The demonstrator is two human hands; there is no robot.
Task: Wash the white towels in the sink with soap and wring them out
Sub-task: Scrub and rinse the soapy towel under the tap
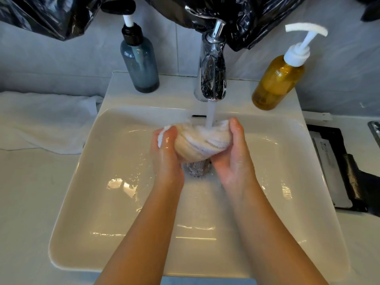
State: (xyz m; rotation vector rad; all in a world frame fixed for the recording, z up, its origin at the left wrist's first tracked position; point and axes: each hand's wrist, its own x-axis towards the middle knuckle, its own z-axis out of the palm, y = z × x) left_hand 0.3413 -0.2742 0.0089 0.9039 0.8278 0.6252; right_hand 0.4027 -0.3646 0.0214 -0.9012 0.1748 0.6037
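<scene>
Over the white rectangular ceramic sink (86,202), a bunched wet white towel (197,144) is held with its long axis running left to right. It is clamped between the left hand (166,153) and the right hand (234,153), fingers curled around its ends. Water from the chrome tap (212,75) beyond falls on its far side.

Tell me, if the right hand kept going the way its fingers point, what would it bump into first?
The right hand points up and away, toward the back of the sink. Past the towel it grips, it would likely meet the tap; depth is hard to judge.
</scene>
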